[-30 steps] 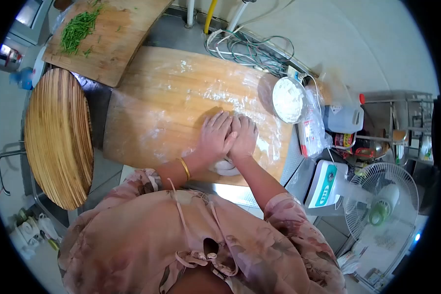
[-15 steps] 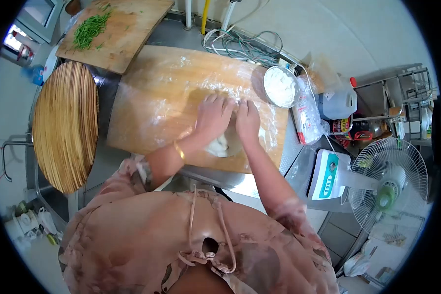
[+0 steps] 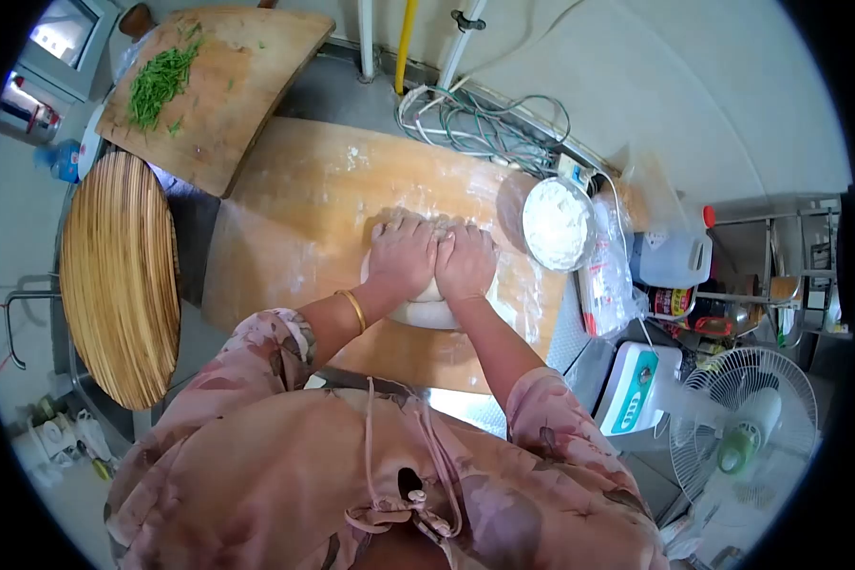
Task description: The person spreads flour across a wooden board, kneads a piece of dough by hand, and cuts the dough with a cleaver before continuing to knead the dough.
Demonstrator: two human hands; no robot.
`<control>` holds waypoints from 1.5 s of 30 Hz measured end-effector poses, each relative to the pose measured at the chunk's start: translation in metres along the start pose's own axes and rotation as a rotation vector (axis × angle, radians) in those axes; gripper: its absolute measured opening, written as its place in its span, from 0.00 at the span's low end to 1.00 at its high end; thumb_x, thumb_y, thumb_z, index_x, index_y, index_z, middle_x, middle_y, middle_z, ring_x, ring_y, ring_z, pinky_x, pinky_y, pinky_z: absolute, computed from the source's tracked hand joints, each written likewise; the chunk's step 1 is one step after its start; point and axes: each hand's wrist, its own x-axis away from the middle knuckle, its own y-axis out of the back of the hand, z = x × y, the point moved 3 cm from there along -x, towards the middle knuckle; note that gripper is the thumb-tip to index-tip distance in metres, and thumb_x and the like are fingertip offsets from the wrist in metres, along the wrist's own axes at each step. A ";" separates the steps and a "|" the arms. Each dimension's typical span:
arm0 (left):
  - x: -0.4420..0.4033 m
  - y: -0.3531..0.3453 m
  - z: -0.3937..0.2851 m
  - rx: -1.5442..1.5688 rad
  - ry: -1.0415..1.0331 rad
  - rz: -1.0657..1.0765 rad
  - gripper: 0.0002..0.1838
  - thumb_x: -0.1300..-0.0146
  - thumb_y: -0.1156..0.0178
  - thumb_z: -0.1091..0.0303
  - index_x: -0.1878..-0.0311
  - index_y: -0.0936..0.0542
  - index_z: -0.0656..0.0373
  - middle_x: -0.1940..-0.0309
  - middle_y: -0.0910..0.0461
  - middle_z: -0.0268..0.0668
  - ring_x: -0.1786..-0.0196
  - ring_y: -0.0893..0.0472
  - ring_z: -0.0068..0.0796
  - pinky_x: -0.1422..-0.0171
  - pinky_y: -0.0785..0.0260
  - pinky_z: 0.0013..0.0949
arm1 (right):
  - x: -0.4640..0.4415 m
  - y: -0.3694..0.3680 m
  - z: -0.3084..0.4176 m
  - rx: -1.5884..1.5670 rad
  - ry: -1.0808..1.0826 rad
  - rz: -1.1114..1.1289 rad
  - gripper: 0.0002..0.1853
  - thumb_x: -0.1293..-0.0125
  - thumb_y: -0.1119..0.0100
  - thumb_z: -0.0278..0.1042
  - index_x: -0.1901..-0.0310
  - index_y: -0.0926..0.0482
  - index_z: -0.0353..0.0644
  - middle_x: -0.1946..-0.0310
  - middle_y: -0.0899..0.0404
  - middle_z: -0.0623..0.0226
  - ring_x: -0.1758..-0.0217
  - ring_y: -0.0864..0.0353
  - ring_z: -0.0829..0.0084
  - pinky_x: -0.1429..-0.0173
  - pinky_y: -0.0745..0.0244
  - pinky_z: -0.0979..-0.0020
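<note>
Both hands press side by side on a pale mound of dough (image 3: 427,314) on the floured wooden board (image 3: 285,218). My left hand (image 3: 404,255), with a gold bangle at its wrist, lies over the dough's upper left part. Touching it on the right is my right hand (image 3: 465,261). Fingertips of both point away from me and curl a little at the far edge of the dough. Much of the dough is hidden under the palms; its rounded near edge shows below them.
A bowl of flour (image 3: 559,224) sits at the board's right corner. Cut greens (image 3: 161,85) lie on a second board (image 3: 214,123) at the upper left. A round striped wooden board (image 3: 119,280), a scale (image 3: 632,389), a fan (image 3: 743,427) and coiled cables (image 3: 484,123) surround the board.
The hands have come down flat onto the dough from a raised, curled pose at its far side. The whole view has shifted with the head.
</note>
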 end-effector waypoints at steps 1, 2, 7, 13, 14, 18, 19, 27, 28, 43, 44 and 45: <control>-0.008 -0.003 0.002 -0.024 0.015 -0.023 0.16 0.33 0.52 0.58 0.54 0.21 0.57 0.52 0.23 0.41 0.42 0.28 0.41 0.39 0.38 0.51 | -0.009 -0.001 -0.001 0.010 -0.015 0.018 0.16 0.37 0.55 0.42 0.63 0.19 0.42 0.57 0.21 0.56 0.49 0.26 0.55 0.42 0.36 0.53; -0.014 -0.004 0.003 -0.032 0.007 -0.055 0.16 0.32 0.53 0.59 0.54 0.21 0.57 0.52 0.23 0.41 0.41 0.28 0.41 0.39 0.38 0.52 | -0.015 -0.003 -0.002 0.021 -0.032 0.035 0.16 0.36 0.56 0.43 0.64 0.19 0.42 0.57 0.21 0.55 0.49 0.26 0.54 0.42 0.35 0.53; -0.019 -0.012 0.008 -0.093 -0.129 -0.383 0.17 0.30 0.56 0.60 0.57 0.20 0.59 0.49 0.22 0.41 0.41 0.28 0.44 0.39 0.39 0.54 | -0.018 -0.016 -0.009 0.015 -0.071 0.042 0.20 0.32 0.59 0.46 0.63 0.19 0.41 0.58 0.20 0.52 0.48 0.26 0.52 0.43 0.34 0.53; 0.052 0.054 -0.017 0.180 0.145 0.065 0.16 0.33 0.52 0.60 0.57 0.18 0.58 0.43 0.24 0.45 0.39 0.28 0.43 0.41 0.38 0.53 | 0.060 0.060 0.029 -0.293 -0.059 -0.001 0.20 0.31 0.57 0.49 0.60 0.21 0.42 0.54 0.22 0.51 0.48 0.28 0.51 0.42 0.37 0.50; 0.076 0.049 -0.020 0.145 0.084 -0.071 0.15 0.34 0.52 0.60 0.56 0.19 0.58 0.44 0.24 0.45 0.39 0.28 0.43 0.40 0.38 0.52 | 0.084 0.064 0.040 -0.255 -0.018 -0.073 0.20 0.31 0.58 0.48 0.60 0.22 0.41 0.53 0.22 0.51 0.48 0.28 0.50 0.43 0.37 0.51; 0.128 0.020 -0.019 -0.004 -0.172 -0.411 0.16 0.37 0.49 0.58 0.53 0.21 0.56 0.49 0.23 0.42 0.42 0.27 0.40 0.36 0.42 0.49 | 0.133 0.037 0.034 -0.017 0.339 -0.327 0.16 0.37 0.51 0.46 0.58 0.22 0.45 0.55 0.23 0.57 0.47 0.28 0.52 0.40 0.39 0.50; 0.128 0.016 -0.017 -0.042 -0.235 -0.438 0.17 0.37 0.48 0.57 0.52 0.21 0.56 0.51 0.23 0.41 0.43 0.27 0.40 0.35 0.43 0.49 | 0.126 0.030 0.030 -0.024 0.367 -0.349 0.16 0.37 0.52 0.45 0.57 0.22 0.45 0.55 0.24 0.57 0.48 0.28 0.53 0.41 0.39 0.49; -0.001 -0.002 0.012 -0.040 0.009 -0.152 0.20 0.34 0.51 0.61 0.43 0.24 0.57 0.42 0.25 0.40 0.35 0.30 0.41 0.29 0.48 0.52 | -0.002 0.001 0.009 -0.027 0.201 -0.067 0.14 0.40 0.51 0.44 0.63 0.21 0.44 0.61 0.22 0.58 0.52 0.25 0.55 0.46 0.35 0.49; -0.013 -0.005 0.015 -0.065 0.018 -0.157 0.20 0.33 0.53 0.61 0.43 0.23 0.57 0.41 0.25 0.40 0.34 0.31 0.40 0.28 0.49 0.52 | -0.011 -0.003 0.007 -0.016 0.187 -0.101 0.14 0.39 0.52 0.44 0.64 0.22 0.43 0.63 0.22 0.57 0.54 0.26 0.55 0.48 0.35 0.50; 0.116 0.033 -0.035 0.055 -0.094 -0.191 0.15 0.38 0.48 0.57 0.57 0.20 0.57 0.51 0.21 0.43 0.46 0.25 0.43 0.38 0.39 0.49 | 0.126 0.040 0.026 -0.100 0.124 -0.183 0.20 0.33 0.58 0.47 0.57 0.21 0.42 0.55 0.22 0.50 0.51 0.25 0.50 0.43 0.37 0.50; 0.126 0.021 -0.028 0.057 -0.182 -0.297 0.15 0.40 0.47 0.57 0.57 0.20 0.57 0.51 0.21 0.42 0.45 0.25 0.41 0.39 0.40 0.49 | 0.134 0.029 0.020 -0.045 0.205 -0.285 0.19 0.34 0.58 0.46 0.55 0.21 0.43 0.53 0.23 0.51 0.50 0.26 0.50 0.42 0.38 0.49; 0.128 0.017 -0.024 0.005 -0.216 -0.330 0.16 0.40 0.46 0.57 0.56 0.21 0.56 0.50 0.22 0.41 0.45 0.26 0.40 0.38 0.40 0.49 | 0.134 0.026 0.020 -0.054 0.254 -0.288 0.19 0.35 0.57 0.45 0.54 0.21 0.43 0.53 0.24 0.52 0.50 0.26 0.51 0.42 0.39 0.48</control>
